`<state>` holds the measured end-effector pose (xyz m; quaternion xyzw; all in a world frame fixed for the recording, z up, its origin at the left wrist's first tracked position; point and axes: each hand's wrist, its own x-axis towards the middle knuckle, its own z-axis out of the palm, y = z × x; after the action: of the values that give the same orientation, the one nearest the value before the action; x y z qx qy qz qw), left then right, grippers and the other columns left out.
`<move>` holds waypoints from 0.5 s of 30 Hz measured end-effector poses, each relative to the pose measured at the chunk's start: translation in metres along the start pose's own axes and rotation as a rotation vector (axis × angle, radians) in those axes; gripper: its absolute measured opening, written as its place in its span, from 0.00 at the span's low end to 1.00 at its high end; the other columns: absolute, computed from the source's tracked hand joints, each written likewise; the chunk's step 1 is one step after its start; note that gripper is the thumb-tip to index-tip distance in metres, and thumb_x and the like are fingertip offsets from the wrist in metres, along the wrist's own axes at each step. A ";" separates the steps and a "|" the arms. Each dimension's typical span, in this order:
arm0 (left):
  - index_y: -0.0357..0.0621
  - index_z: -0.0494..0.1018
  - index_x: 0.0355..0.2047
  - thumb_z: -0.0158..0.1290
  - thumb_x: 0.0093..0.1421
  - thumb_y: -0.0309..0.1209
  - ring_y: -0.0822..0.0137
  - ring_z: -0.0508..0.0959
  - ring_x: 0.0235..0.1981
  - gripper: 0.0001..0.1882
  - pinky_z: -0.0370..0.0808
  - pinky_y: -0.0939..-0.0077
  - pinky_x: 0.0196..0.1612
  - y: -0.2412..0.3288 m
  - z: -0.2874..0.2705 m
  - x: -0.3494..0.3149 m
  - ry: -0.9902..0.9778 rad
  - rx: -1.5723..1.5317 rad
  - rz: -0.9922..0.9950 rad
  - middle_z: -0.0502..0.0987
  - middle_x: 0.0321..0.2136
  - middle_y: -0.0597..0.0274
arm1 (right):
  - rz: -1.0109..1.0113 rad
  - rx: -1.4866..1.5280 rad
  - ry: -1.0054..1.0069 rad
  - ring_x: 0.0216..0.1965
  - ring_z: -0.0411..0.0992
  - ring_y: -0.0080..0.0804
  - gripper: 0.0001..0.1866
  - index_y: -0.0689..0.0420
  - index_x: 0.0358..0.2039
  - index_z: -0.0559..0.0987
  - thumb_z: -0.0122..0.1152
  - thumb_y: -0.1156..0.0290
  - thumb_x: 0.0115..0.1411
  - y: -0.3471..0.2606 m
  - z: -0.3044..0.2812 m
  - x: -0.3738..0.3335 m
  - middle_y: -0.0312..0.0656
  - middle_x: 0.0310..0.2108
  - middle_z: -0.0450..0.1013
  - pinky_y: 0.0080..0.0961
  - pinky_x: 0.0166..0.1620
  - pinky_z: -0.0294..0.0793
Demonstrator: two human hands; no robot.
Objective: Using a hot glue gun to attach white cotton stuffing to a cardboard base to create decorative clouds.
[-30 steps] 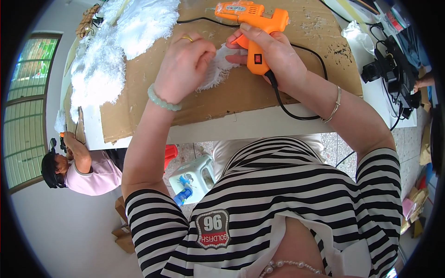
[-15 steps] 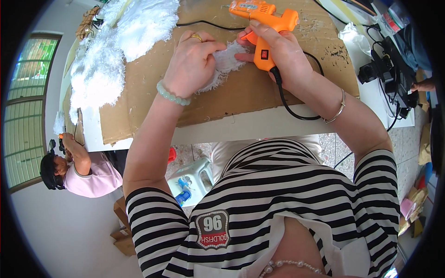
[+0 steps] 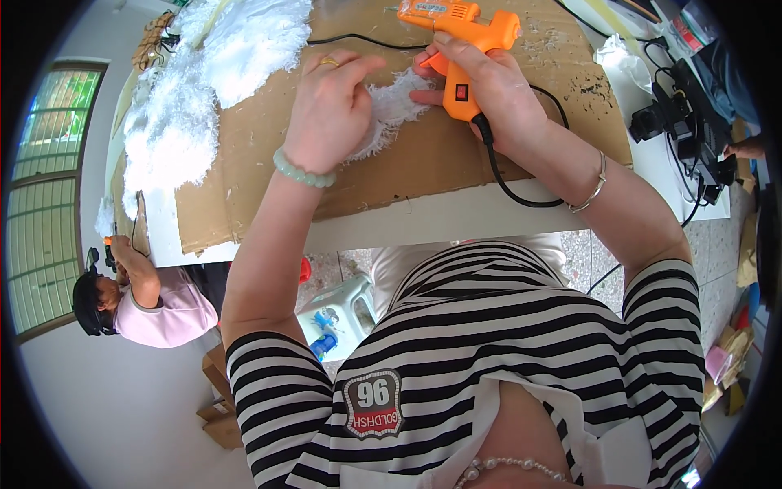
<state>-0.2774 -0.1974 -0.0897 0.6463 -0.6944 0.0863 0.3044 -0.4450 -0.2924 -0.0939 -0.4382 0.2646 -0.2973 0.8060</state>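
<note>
My right hand [image 3: 515, 102] is wrapped round the handle of an orange hot glue gun [image 3: 486, 34], its nozzle toward the left. One finger of that hand stretches out to touch a small white fringed piece of fabric [image 3: 397, 104] on the cardboard [image 3: 440, 167]. Over the left part of this piece is my left hand [image 3: 328, 110], open, its index finger stretched to the right and apart from the thumb. Its other fingers are partly hidden. A black cord runs from the gun's handle.
A heap of white fluffy material [image 3: 175, 122] covers the cardboard's left side. Crumpled white tissue [image 3: 623, 61] and a black device with cables [image 3: 680, 122] lie at the right. A plastic stool [image 3: 342, 314] stands below the table. Another person [image 3: 163, 306] works at the far left.
My left thumb and index finger have parted, and the index finger has straightened off the fringed fabric, which shows more. My right hand with the glue gun has shifted very slightly left.
</note>
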 end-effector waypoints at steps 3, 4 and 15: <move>0.42 0.78 0.30 0.46 0.44 0.16 0.57 0.75 0.33 0.15 0.67 0.64 0.46 -0.001 0.014 0.004 -0.049 0.067 0.025 0.76 0.28 0.56 | -0.033 0.000 -0.021 0.35 0.76 0.36 0.18 0.60 0.44 0.72 0.52 0.59 0.62 0.000 -0.001 0.000 0.40 0.36 0.74 0.25 0.38 0.75; 0.42 0.78 0.30 0.46 0.44 0.16 0.57 0.75 0.33 0.15 0.67 0.64 0.46 -0.001 0.015 0.003 -0.049 0.068 0.026 0.76 0.28 0.56 | -0.005 -0.004 -0.011 0.34 0.76 0.36 0.18 0.60 0.44 0.72 0.52 0.59 0.62 -0.001 0.000 -0.002 0.40 0.36 0.74 0.25 0.38 0.75; 0.46 0.79 0.27 0.52 0.40 0.19 0.59 0.72 0.39 0.13 0.65 0.63 0.47 0.020 0.007 -0.007 -0.076 0.235 0.227 0.75 0.29 0.65 | -0.102 -0.024 0.006 0.36 0.76 0.37 0.18 0.61 0.43 0.72 0.54 0.59 0.61 -0.005 -0.007 0.005 0.42 0.36 0.74 0.26 0.40 0.75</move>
<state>-0.2990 -0.1920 -0.0938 0.5976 -0.7591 0.1763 0.1883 -0.4478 -0.3026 -0.0937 -0.4599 0.2481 -0.3359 0.7837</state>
